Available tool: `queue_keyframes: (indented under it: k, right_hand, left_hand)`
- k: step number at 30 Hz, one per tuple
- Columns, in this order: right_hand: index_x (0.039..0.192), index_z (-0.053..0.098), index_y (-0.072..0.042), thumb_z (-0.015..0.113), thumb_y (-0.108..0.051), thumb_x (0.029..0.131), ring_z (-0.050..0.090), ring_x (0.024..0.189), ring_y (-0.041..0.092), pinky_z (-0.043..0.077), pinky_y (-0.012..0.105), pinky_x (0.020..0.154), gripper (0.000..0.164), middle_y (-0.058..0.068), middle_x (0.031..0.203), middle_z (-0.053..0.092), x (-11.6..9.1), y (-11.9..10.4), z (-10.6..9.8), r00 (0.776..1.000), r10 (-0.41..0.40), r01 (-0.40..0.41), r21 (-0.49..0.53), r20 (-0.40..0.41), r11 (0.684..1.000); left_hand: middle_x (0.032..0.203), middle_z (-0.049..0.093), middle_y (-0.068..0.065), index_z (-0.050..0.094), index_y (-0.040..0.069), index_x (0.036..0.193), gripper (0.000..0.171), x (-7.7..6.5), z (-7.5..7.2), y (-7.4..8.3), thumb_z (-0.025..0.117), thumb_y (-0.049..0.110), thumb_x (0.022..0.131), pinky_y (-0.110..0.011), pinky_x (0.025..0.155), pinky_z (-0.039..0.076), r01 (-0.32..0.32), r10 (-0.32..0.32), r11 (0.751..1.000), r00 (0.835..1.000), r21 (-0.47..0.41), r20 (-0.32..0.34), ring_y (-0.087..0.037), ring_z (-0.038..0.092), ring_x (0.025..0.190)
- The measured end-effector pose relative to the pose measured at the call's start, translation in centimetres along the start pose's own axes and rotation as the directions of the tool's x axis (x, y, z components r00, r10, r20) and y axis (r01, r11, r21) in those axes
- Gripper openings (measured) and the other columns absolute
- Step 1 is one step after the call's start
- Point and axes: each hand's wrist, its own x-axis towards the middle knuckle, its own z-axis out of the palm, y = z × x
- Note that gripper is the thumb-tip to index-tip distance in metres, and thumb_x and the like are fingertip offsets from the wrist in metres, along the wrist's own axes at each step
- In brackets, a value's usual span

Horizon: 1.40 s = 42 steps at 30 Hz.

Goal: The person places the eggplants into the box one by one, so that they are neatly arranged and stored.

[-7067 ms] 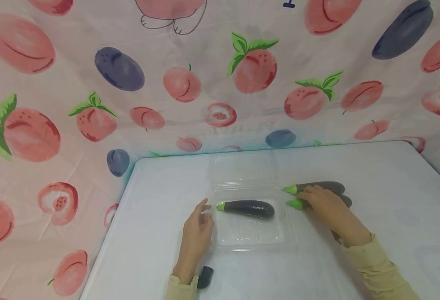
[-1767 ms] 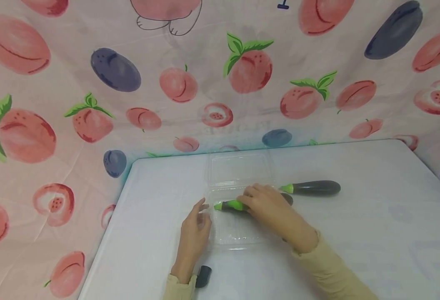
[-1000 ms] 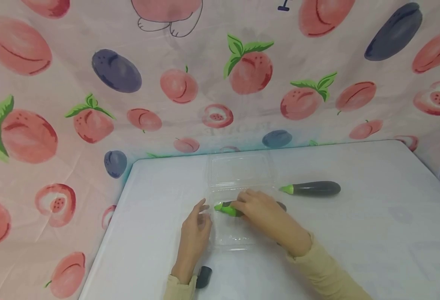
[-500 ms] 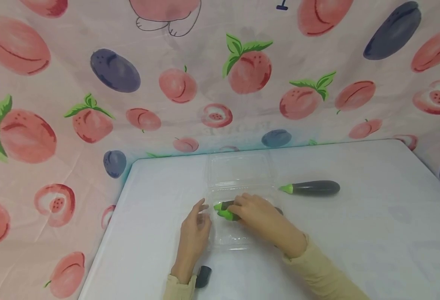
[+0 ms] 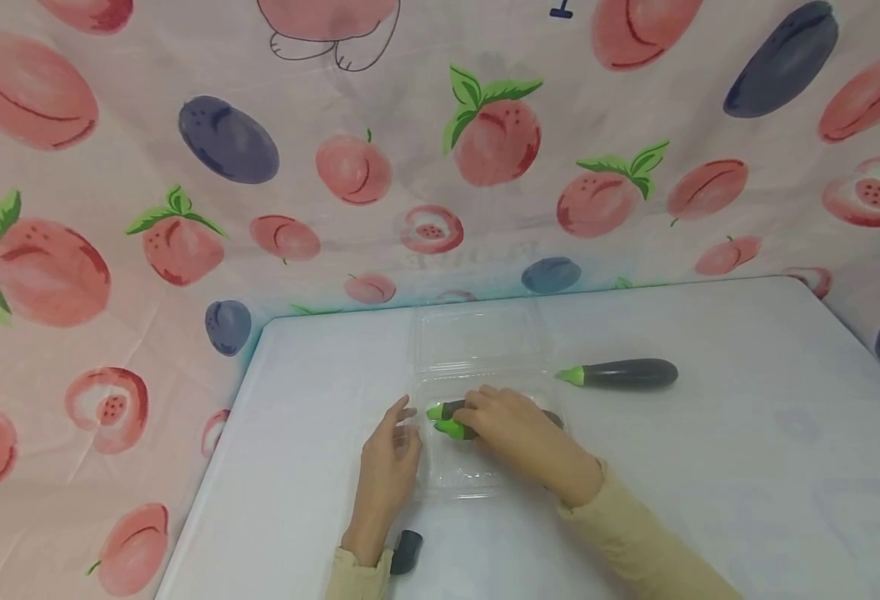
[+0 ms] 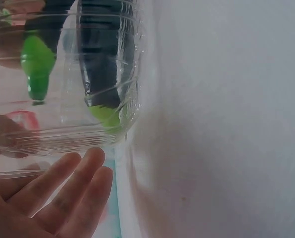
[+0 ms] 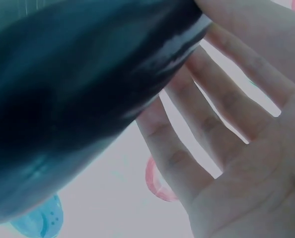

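Note:
A clear plastic clamshell box (image 5: 477, 482) lies with its lid folded back towards the wall. My right hand (image 5: 518, 433) grips a dark eggplant (image 7: 88, 99) near its green stem end (image 5: 451, 429), low inside the box's base. Just behind it lies another eggplant (image 6: 100, 59) in the box, mostly covered by my hand in the head view, its green tip (image 5: 436, 412) showing. At the box's left edge, my left hand (image 5: 389, 467) has its fingers extended, close to or touching the plastic wall. A third eggplant (image 5: 630, 373) rests on the table right of the box.
The box's clear lid (image 5: 479, 335) reaches almost to the table's back edge. A wall cloth printed with peaches (image 5: 497, 143) rises behind and at the sides. A black object (image 5: 407, 552) sits against the left sleeve. White table (image 5: 747, 433) extends to the right.
My right hand took one of two eggplants right of the box, carried it left into the base, and shifted it slightly nearer, beside the first. My left hand has stayed put.

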Motion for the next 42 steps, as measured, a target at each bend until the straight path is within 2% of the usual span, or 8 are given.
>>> queue_keyframes:
  k: [10, 17, 29, 42]
  right_hand:
    - [0.099, 0.076, -0.016, 0.078, -0.009, 0.082, 0.056, 0.077, 0.014, 0.051, 0.026, 0.065, 0.018, -0.003, 0.085, 0.063, 0.8, 0.0, 0.3, 0.999, 0.029, -0.027, -0.056, 0.043, 0.998]
    - [0.094, 0.077, -0.017, 0.081, -0.01, 0.079, 0.056, 0.074, 0.014, 0.05, 0.024, 0.061, 0.017, -0.003, 0.083, 0.064, 1.1, 0.3, 1.0, 1.0, 0.014, -0.012, -0.082, 0.014, 0.997]
    - [0.096, 0.076, -0.015, 0.086, -0.016, 0.075, 0.058, 0.077, 0.015, 0.051, 0.026, 0.063, 0.024, -0.002, 0.086, 0.065, 1.9, 0.5, 1.8, 0.998, 0.037, -0.035, -0.045, 0.057, 0.998]
    - [0.092, 0.073, -0.014, 0.088, -0.018, 0.069, 0.057, 0.075, 0.013, 0.05, 0.024, 0.063, 0.028, -0.004, 0.083, 0.063, 2.4, 0.6, 2.3, 0.997, 0.005, -0.006, 0.008, 0.072, 1.0]
  left_hand:
    - [0.132, 0.064, -0.002, 0.048, 0.017, 0.146, 0.045, -0.1, 0.0, 0.1, 0.054, 0.017, 0.101, -0.039, 0.095, 0.056, 0.001, -0.001, 1.0, 1.0, 0.013, -0.002, -0.022, 0.066, 0.112]
    - [0.132, 0.064, -0.003, 0.048, 0.016, 0.146, 0.045, -0.1, 0.0, 0.0, 0.053, 0.018, 0.101, -0.04, 0.095, 0.056, -0.004, 0.004, 1.0, 1.0, 0.012, 0.0, -0.022, 0.066, 0.112]
    - [0.131, 0.064, -0.003, 0.048, 0.016, 0.146, 0.045, -0.1, -0.1, 0.0, 0.054, 0.017, 0.101, -0.04, 0.094, 0.057, -0.017, 0.017, 1.0, 1.0, 0.016, -0.004, -0.022, 0.066, 0.111]
    - [0.131, 0.064, -0.003, 0.048, 0.017, 0.146, 0.045, 0.0, -0.1, -0.1, 0.053, 0.018, 0.101, -0.038, 0.094, 0.056, -0.015, 0.015, 1.0, 1.0, 0.007, 0.003, -0.02, 0.066, 0.112]
